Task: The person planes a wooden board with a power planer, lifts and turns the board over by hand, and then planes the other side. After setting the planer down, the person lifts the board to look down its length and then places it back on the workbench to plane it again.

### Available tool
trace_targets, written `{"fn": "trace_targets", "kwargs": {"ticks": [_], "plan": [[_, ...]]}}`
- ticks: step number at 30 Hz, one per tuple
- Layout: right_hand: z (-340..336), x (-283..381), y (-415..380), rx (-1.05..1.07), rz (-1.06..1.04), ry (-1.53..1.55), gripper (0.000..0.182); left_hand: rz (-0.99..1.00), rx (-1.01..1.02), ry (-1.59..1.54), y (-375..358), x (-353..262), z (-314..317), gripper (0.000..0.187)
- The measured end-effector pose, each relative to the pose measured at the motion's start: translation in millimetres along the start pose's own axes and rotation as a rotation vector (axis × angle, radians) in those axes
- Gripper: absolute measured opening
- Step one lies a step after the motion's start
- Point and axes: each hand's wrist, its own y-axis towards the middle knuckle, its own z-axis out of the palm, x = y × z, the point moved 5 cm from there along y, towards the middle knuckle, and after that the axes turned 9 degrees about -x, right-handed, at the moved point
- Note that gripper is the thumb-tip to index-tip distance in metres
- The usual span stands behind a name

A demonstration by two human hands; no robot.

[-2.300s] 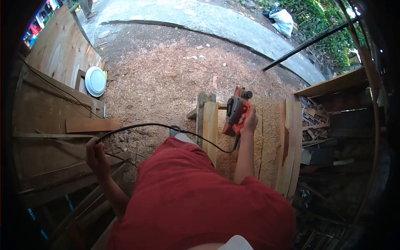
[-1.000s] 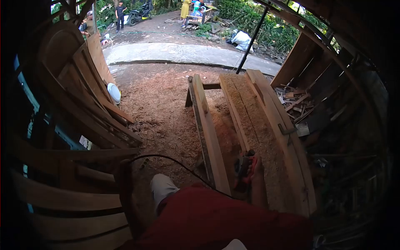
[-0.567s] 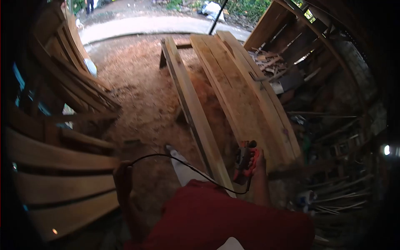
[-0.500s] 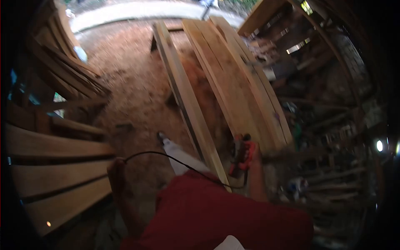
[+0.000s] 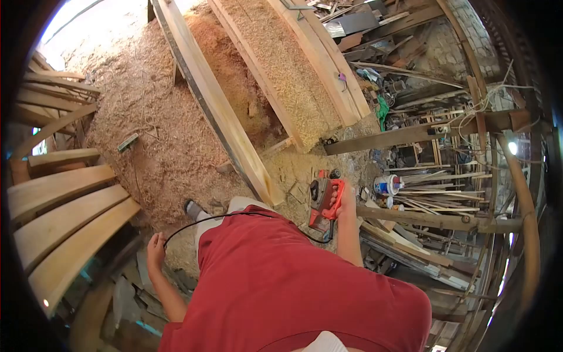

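My right hand (image 5: 347,202) is wrapped round the handle of a red power tool (image 5: 327,202), held near the ends of the long boards. A black cord (image 5: 205,219) runs from the tool across the front of my red shirt to my left hand (image 5: 156,249), whose fingers are closed on it. Beyond my body, a long narrow beam (image 5: 220,117) slants up and away, its near end close to my shirt. To its right lie a wide board covered in shavings (image 5: 293,64) and another plank (image 5: 322,58).
Wood shavings cover the floor (image 5: 126,105). Curved planks (image 5: 70,205) lie at the left. On the right stand a wooden post (image 5: 410,135) lying crosswise in view, a white bucket (image 5: 385,185) and stacks of thin lumber (image 5: 440,193). A small greenish block (image 5: 127,142) rests among the shavings.
The view has tilted down and sharpened, so the boards sit higher in the frame. The tool in my right hand and the cord in my left hand are still held.
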Motion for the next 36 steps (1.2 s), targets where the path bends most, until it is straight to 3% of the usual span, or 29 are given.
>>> {"fn": "trace_targets", "kwargs": {"ticks": [1,3,6,8,12,14,16,18,20,25,27,31,33,34,36], "plan": [[-6,4,11,0.007,0.004,-0.015,0.048,-0.145,0.065,0.037,-16,6,10,0.040],[-10,12,41,0.074,0.040,0.007,0.045,-0.160,0.085,0.075,-26,68,28,0.040],[-8,21,105,0.109,-0.033,-0.033,0.039,-0.353,0.204,0.156,-69,91,68,0.042],[0,23,161,0.169,-0.090,-0.060,0.037,-0.773,0.394,0.363,-123,82,97,0.043],[33,37,286,0.317,-0.229,-0.128,0.033,-0.921,0.380,0.470,-181,142,174,0.045],[68,41,345,0.399,-0.256,-0.134,0.032,-0.962,0.213,0.201,-209,193,222,0.047],[94,55,399,0.405,-0.398,-0.113,0.032,-0.697,0.045,0.340,-235,228,270,0.042],[106,60,433,0.405,-0.432,-0.088,0.032,-0.513,-0.128,0.182,-267,253,323,0.039],[123,81,453,0.453,-0.456,-0.046,0.032,-0.062,-0.097,0.456,-281,216,373,0.037],[178,94,497,0.601,-0.427,-0.052,0.032,0.005,-0.086,0.378,-265,173,457,0.041],[188,89,506,0.561,-0.492,-0.128,0.033,0.026,-0.115,0.387,-250,173,477,0.043],[189,90,514,0.580,-0.517,-0.202,0.032,-0.061,0.061,0.480,-224,192,517,0.045],[166,109,494,0.303,-0.946,-0.567,0.032,-0.124,0.131,0.460,-211,209,536,0.046],[150,112,484,0.293,-0.951,-0.563,0.032,-0.035,0.104,0.547,-199,216,545,0.046],[116,123,444,0.188,-1.300,-0.485,0.033,0.060,0.076,0.644,-174,200,559,0.049]]}}
